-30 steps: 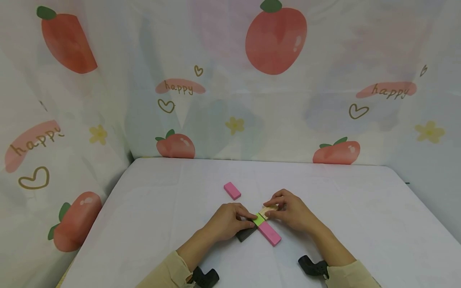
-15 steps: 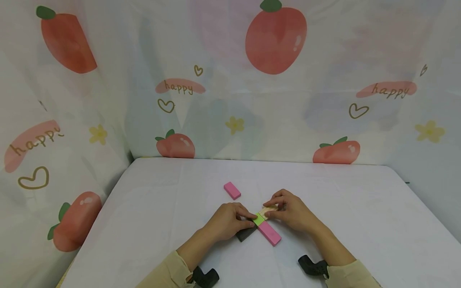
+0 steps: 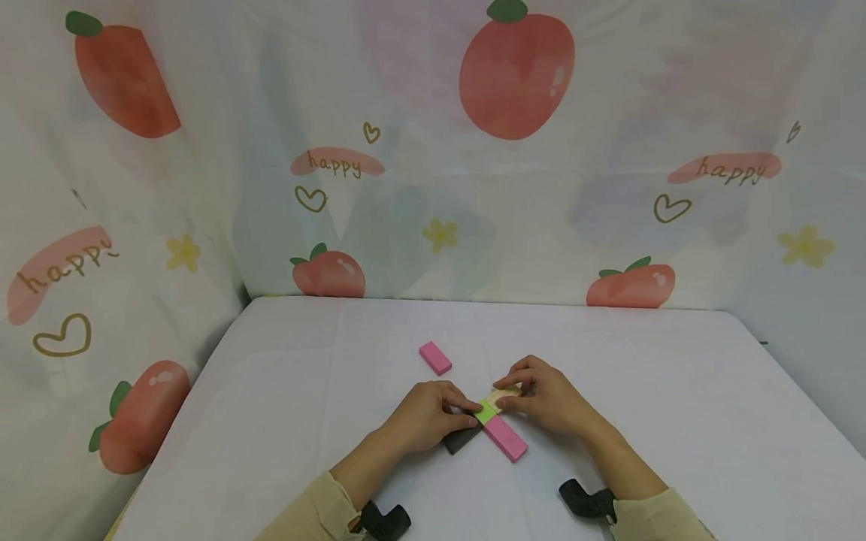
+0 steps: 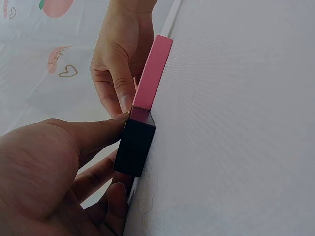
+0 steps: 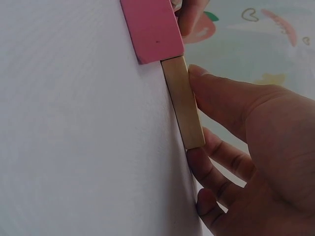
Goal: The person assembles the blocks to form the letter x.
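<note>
Several small blocks meet end to end on the white table. My left hand (image 3: 422, 417) holds a black block (image 4: 135, 147) between thumb and fingers, its index fingertip at the edge of a lime-green block (image 3: 486, 413). From the other side, my right hand (image 3: 556, 400) pinches a plain wooden block (image 5: 183, 103); in the right wrist view the thumb lies along its side and fingers reach around its far end. A pink block (image 3: 506, 439) butts against the green one and points towards me. Fingers partly cover the black and wooden blocks in the head view.
A second pink block (image 3: 435, 358) lies apart, farther back on the white-covered table (image 3: 325, 361). Black wrist mounts (image 3: 387, 521) stick out from both sleeves. Behind the table hangs a fruit-printed curtain (image 3: 406, 188), which also runs along the left side.
</note>
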`<state>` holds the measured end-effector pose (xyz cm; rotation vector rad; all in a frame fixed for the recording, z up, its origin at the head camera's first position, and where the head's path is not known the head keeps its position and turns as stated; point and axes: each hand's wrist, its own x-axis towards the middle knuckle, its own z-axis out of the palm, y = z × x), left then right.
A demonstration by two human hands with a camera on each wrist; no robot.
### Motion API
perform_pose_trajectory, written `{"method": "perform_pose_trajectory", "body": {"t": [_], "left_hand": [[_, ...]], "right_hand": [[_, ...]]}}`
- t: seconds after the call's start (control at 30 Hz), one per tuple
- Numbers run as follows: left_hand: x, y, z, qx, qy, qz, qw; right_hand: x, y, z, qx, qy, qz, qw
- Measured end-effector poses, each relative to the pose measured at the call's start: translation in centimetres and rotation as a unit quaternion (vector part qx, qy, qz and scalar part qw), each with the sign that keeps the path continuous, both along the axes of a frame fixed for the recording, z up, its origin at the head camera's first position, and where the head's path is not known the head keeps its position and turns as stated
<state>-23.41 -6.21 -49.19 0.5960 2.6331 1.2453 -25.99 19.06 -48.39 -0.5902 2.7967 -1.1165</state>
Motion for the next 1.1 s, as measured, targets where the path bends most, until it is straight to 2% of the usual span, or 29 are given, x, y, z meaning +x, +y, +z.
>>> {"method": "perform_pose_trajectory", "body": {"t": [1.1], "left_hand": [[0.07, -0.07, -0.11, 0.007, -0.004, 0.000, 1.0000]], "right_hand": [[0.00, -0.13, -0.05, 0.003, -0.002, -0.002, 1.0000]]}}
